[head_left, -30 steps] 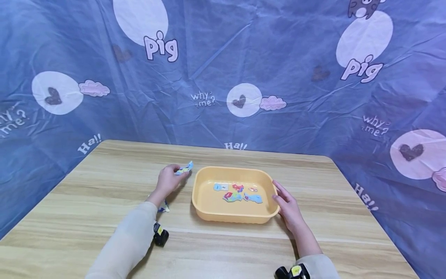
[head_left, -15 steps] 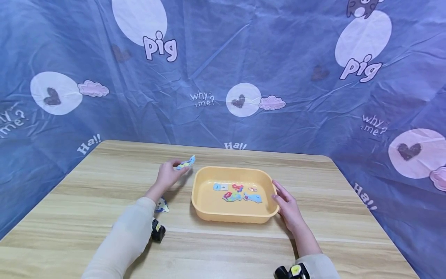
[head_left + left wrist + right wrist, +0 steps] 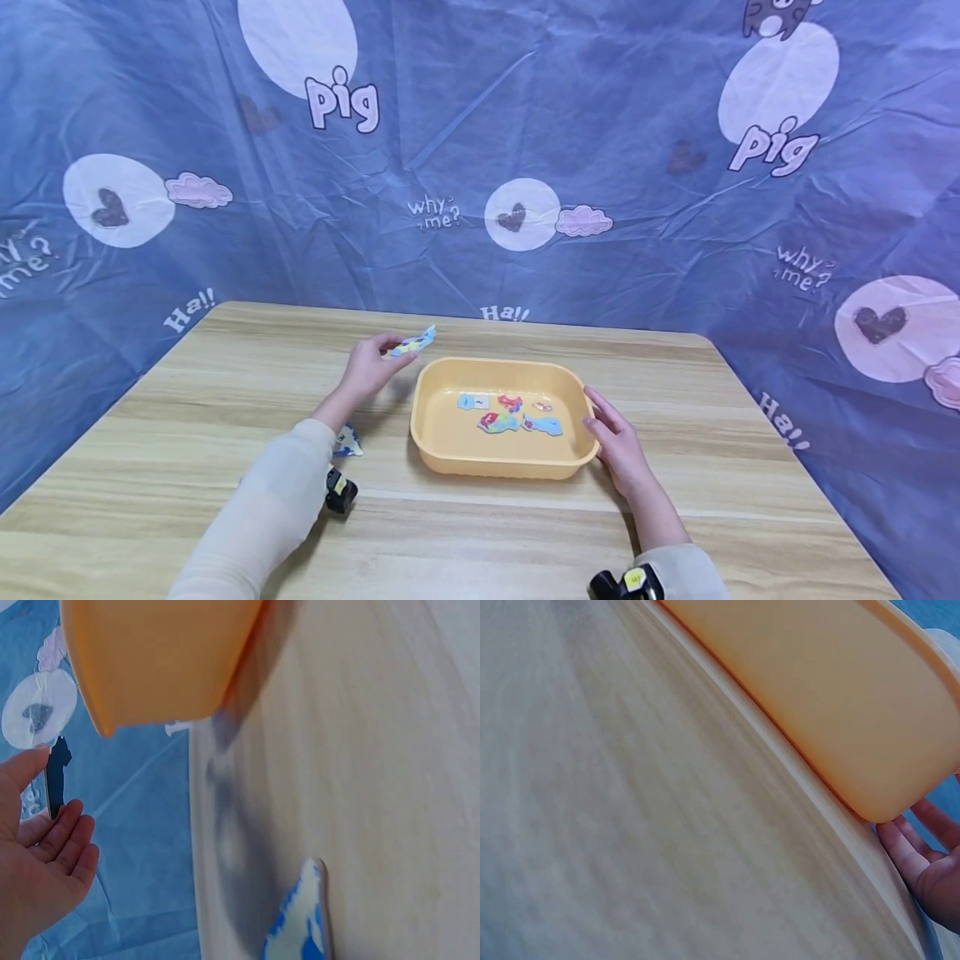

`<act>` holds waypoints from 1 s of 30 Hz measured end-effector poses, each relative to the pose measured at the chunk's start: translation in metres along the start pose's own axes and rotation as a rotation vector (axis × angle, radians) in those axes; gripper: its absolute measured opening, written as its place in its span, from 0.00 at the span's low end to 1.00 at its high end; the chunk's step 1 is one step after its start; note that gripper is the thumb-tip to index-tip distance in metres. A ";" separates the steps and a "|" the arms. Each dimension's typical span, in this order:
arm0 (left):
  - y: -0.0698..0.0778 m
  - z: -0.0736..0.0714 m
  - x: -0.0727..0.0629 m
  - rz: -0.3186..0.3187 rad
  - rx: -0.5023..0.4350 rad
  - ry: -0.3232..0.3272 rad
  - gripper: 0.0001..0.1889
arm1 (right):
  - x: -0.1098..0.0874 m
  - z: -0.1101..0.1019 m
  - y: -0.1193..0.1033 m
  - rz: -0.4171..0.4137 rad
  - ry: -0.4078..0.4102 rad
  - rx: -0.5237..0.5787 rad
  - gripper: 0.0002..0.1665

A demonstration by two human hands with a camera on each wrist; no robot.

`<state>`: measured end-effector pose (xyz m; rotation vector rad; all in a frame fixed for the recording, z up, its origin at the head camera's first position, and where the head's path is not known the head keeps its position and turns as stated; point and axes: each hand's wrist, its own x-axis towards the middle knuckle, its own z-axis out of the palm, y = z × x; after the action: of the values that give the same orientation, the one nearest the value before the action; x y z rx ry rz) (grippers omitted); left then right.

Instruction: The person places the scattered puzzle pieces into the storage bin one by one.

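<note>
My left hand (image 3: pixel 369 364) pinches a flat, jagged-edged puzzle piece (image 3: pixel 414 342), blue and yellow on top, in the air left of the tray's back corner. In the left wrist view that puzzle piece (image 3: pixel 56 778) shows its dark underside between thumb and fingers. A yellow-orange plastic tray (image 3: pixel 495 468) stands on the table; several colourful pieces (image 3: pixel 499 422) lie flat in it. My right hand (image 3: pixel 621 443) holds the tray's right end, thumb at the rim. In the right wrist view its fingers (image 3: pixel 904 851) touch the tray's outer corner.
Another blue-and-white piece (image 3: pixel 348 442) lies on the wooden table (image 3: pixel 465 533) beside my left forearm, partly hidden by it. A blue printed cloth (image 3: pixel 442 275) hangs behind the table. Black wrist cameras (image 3: pixel 341 493) sit on both sleeves.
My left hand has lifted the puzzle piece and moved it away and slightly right, towards the tray. More of the piece on the table shows now. The right hand and tray stay put.
</note>
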<state>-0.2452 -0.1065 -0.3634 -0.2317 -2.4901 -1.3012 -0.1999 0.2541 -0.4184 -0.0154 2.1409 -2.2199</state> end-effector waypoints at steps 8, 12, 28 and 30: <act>0.014 0.006 0.001 0.009 -0.081 -0.046 0.16 | -0.001 0.001 -0.001 0.002 0.006 0.001 0.32; 0.021 0.010 0.000 -0.012 -0.112 -0.060 0.18 | 0.000 0.000 0.000 0.001 0.005 -0.001 0.32; 0.042 0.033 -0.007 -0.029 -0.264 -0.092 0.18 | -0.001 0.000 0.001 -0.014 -0.012 0.015 0.31; 0.046 0.036 -0.009 -0.035 -0.287 -0.102 0.18 | -0.001 0.000 0.000 -0.014 -0.011 0.015 0.31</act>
<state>-0.2312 -0.0503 -0.3505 -0.3293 -2.3900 -1.7013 -0.1993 0.2546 -0.4187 -0.0425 2.1251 -2.2383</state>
